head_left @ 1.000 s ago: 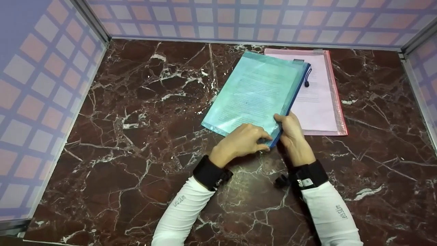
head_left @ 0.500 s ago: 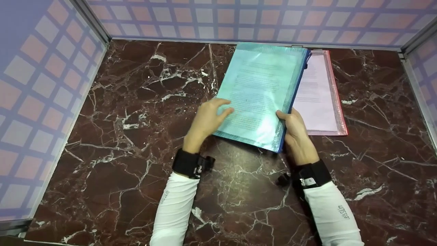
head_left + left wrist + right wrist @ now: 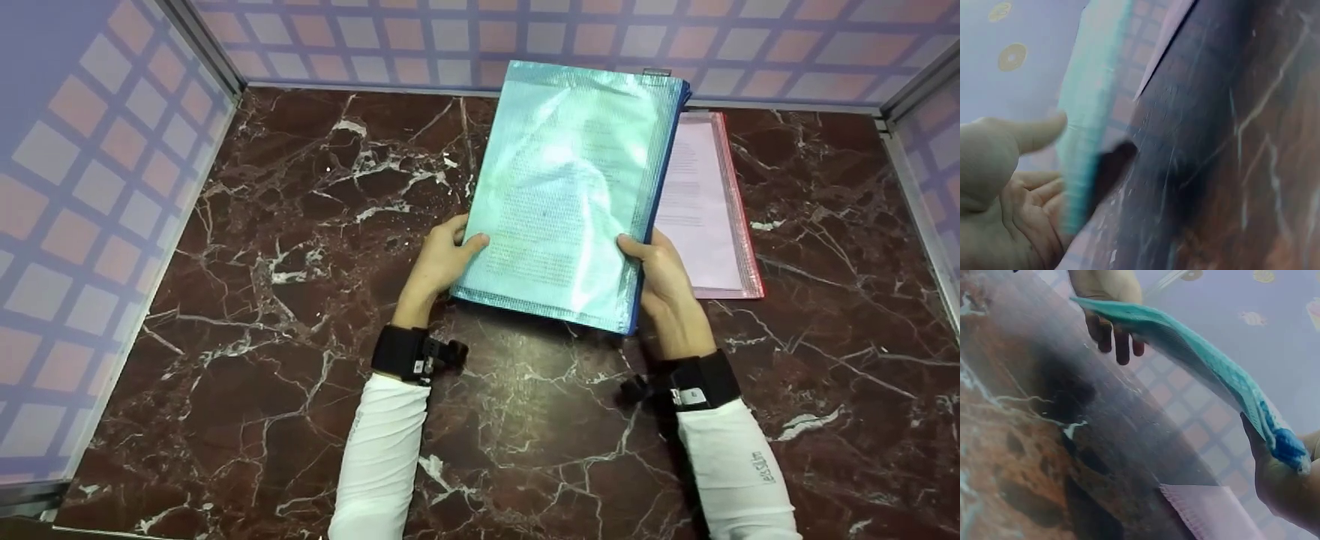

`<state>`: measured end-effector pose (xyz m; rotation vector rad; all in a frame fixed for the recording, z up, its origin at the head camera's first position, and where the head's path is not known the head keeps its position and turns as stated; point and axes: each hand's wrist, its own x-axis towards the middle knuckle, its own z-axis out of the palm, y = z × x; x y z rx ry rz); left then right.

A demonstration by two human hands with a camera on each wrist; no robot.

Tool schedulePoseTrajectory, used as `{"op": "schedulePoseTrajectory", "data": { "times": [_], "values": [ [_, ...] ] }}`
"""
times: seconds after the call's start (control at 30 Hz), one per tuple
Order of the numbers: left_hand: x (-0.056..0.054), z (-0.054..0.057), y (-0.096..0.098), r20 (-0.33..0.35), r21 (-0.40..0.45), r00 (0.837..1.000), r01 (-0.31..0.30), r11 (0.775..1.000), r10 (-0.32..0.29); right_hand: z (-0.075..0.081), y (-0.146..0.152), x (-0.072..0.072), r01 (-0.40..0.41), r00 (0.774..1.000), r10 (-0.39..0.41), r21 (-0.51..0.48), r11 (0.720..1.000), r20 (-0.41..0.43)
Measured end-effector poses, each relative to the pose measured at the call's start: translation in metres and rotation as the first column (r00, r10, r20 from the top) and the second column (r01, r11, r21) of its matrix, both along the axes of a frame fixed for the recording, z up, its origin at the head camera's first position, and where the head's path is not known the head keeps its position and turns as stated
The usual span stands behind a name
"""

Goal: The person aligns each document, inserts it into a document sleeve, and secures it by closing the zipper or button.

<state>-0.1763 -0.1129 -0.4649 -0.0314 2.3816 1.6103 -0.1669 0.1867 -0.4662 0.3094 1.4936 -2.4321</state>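
Both hands hold a translucent teal zip document pouch [image 3: 555, 202] with printed paper inside and a blue zipper edge on its right. The left hand [image 3: 441, 259] grips the lower left edge, thumb on top and fingers underneath. At the right edge, the right hand [image 3: 664, 271] pinches the zipper side, thumb on the front face and fingers behind. In the right wrist view the pouch [image 3: 1185, 334] is raised off the table and bows slightly, its blue zipper end [image 3: 1287, 445] at the right hand. Beneath its right side, a pink zip document pouch [image 3: 705, 202] lies partly covered.
The dark red marble tabletop [image 3: 300, 360] carries pale veins. Checked panels stand at the back [image 3: 450, 45] and the left [image 3: 82, 195], with another along the right edge. Each wrist wears a black strap with a small camera.
The left hand has gone from the pouch's lower right corner to its left edge. The teal pouch has turned more upright, lifted, and now overlaps the back panel in the head view.
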Motion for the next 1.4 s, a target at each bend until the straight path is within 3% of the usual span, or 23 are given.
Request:
{"op": "schedulePoseTrajectory", "data": {
  "times": [0.1, 0.2, 0.43, 0.53, 0.67, 0.9, 1.0, 1.17, 1.4],
  "values": [
    [0.001, 0.001, 0.0, 0.014, 0.169, 1.0, -0.021, 0.985, 0.019, 0.003, 0.003, 0.0, -0.012, 1.0, 0.012, 0.023, 1.0, -0.02],
    [0.002, 0.005, 0.0, -0.023, 0.251, 0.999, -0.038, 0.967, 0.045, 0.005, 0.006, -0.001, -0.03, 0.998, 0.034, 0.074, 0.997, -0.05],
    [0.004, 0.01, 0.001, -0.079, 0.328, 0.985, -0.119, 0.937, 0.153, 0.01, 0.013, -0.001, -0.117, 0.985, 0.12, 0.027, 0.993, -0.123],
    [0.004, 0.01, -0.001, -0.107, 0.331, 0.977, -0.137, 0.934, 0.182, 0.012, 0.016, -0.001, -0.131, 0.983, 0.14, 0.078, 0.988, -0.121],
    [0.004, 0.01, -0.005, -0.131, 0.307, 0.974, -0.135, 0.942, 0.182, 0.014, 0.015, 0.0, -0.138, 0.981, 0.167, 0.247, 0.959, -0.1],
    [0.004, 0.012, -0.016, -0.137, 0.201, 0.979, -0.119, 0.972, 0.148, 0.008, 0.005, 0.0, -0.116, 0.98, 0.183, 0.522, 0.845, -0.079],
    [0.004, 0.012, -0.023, -0.131, 0.131, 0.983, -0.115, 0.985, 0.132, 0.004, -0.003, 0.001, -0.104, 0.977, 0.19, 0.572, 0.813, -0.093],
    [0.003, 0.011, -0.033, -0.096, 0.037, 0.988, -0.114, 0.993, 0.117, 0.0, -0.013, 0.001, -0.098, 0.974, 0.201, 0.607, 0.789, -0.103],
    [0.004, 0.009, -0.04, -0.067, -0.028, 0.99, -0.128, 0.991, 0.126, -0.005, -0.022, -0.005, -0.127, 0.971, 0.224, 0.618, 0.775, -0.08]
  ]
}}
